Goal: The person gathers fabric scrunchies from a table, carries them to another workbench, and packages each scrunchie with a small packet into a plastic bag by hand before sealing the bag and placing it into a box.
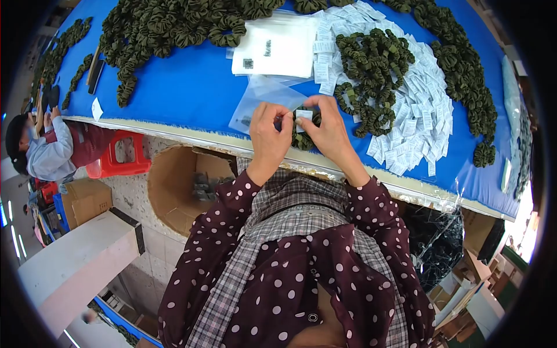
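Observation:
A dark green scrunchie (303, 141) with a small white label (304, 114) on it is between my hands at the table's near edge. My left hand (270, 129) is closed in a pinch at the scrunchie's left side. My right hand (329, 126) curls over its right side, the thumb against the label and the index finger bent above. Just behind my left hand lies a clear plastic bag (246, 107). Farther back is a stack of clear bags (278, 55) with black print. To the right, a loose heap of green scrunchies (377, 66) rests on many white labels (426, 110).
More scrunchies are piled at the back left (174, 23) and along the right (458, 64) of the blue tabletop (180, 87). Below the edge stand an open cardboard box (168, 191) and a red stool (125, 156). Another person (52, 148) works at the far left.

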The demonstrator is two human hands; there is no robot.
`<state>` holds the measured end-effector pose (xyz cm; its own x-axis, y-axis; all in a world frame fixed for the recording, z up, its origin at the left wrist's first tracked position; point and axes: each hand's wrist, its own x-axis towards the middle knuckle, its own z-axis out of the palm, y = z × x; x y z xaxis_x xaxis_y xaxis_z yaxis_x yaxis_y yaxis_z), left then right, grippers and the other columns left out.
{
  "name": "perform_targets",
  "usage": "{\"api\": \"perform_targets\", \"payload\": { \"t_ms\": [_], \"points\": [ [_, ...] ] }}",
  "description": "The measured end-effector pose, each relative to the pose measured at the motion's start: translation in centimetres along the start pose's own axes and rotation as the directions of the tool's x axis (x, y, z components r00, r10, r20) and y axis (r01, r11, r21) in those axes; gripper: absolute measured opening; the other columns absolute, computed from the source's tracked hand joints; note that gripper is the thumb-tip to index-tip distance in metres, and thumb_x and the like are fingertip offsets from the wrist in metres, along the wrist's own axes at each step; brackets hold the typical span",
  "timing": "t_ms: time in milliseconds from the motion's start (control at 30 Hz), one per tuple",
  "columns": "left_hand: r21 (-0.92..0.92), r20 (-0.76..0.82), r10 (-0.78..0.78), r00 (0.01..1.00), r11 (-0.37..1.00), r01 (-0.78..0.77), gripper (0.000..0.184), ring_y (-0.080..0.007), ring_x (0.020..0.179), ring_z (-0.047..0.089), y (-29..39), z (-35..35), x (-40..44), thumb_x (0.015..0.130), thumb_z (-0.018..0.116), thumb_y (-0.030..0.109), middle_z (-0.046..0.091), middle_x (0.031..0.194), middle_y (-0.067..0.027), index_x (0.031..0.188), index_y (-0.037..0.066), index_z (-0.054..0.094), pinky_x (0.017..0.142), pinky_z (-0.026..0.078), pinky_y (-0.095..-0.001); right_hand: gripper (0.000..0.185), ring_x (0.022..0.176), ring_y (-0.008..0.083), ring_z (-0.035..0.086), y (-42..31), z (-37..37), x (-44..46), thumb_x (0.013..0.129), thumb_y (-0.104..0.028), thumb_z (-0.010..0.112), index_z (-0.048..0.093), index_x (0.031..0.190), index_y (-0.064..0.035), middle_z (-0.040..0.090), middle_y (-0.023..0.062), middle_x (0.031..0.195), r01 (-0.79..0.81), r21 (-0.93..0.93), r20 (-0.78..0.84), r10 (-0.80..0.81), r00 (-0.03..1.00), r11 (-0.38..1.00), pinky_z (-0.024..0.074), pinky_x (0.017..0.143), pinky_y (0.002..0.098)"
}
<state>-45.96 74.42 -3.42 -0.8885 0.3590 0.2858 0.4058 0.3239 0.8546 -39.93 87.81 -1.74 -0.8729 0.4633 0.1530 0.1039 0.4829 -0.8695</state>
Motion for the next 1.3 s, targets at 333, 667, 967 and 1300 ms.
{"api": "perform_targets", "payload": {
  "t_ms": [333,667,967,1300],
  "points": [
    [0.458,0.035,0.359,0.933,0.824,-0.334,0.032,-0.0233,0.079,0.052,0.3,-1.3,-3.3,0.081,0.069,0.000,0.058,0.088,-0.0038,0.111,0.005,0.060,0.076,0.043,-0.0325,0.057,0.094,0.0264,0.062,1.3,0.6,0.3,0.086,-0.009,0.073,0.047,0.136,-0.0037,0.062,0.0157,0.107,-0.123,0.001,0.032,0.123,0.992,0.992,0.0527,0.083,0.0347],
    [0.270,0.109,-0.001,0.994,0.962,-0.029,0.054,-0.0223,0.074,0.051,0.3,-1.0,-3.8,0.082,0.065,-0.002,0.055,0.083,-0.0054,0.133,0.002,0.046,0.072,0.043,-0.0335,0.067,0.088,0.0269,0.064,0.4,-2.9,-2.2,0.087,-0.012,0.074,0.037,0.143,-0.0038,0.062,0.0169,0.101,-0.299,0.226,0.138,0.274,0.952,0.927,0.0536,0.078,0.0337],
    [-0.108,0.226,-0.372,0.900,0.909,0.403,0.051,-0.0150,0.064,0.048,2.6,-1.3,-3.7,0.084,0.059,-0.007,0.051,0.078,-0.0040,0.132,0.001,0.042,0.061,0.043,-0.0299,0.073,0.068,0.0169,0.059,0.1,-2.0,-2.2,0.082,-0.013,0.081,0.042,0.143,-0.0071,0.061,0.0044,0.080,-0.259,-0.363,-0.101,0.239,0.966,0.895,0.0475,0.060,0.0282],
    [-0.192,0.218,-0.425,0.879,0.864,0.466,0.051,-0.0141,0.069,0.055,2.2,-1.5,-5.6,0.086,0.057,-0.008,0.051,0.082,-0.0050,0.134,0.000,0.039,0.062,0.048,-0.0266,0.067,0.089,0.0222,0.063,-0.5,-3.5,-3.6,0.083,-0.034,0.080,0.053,0.139,-0.0097,0.066,0.0112,0.097,-0.171,-0.591,-0.039,0.184,0.982,0.788,0.0487,0.077,0.0371]
  ]
}}
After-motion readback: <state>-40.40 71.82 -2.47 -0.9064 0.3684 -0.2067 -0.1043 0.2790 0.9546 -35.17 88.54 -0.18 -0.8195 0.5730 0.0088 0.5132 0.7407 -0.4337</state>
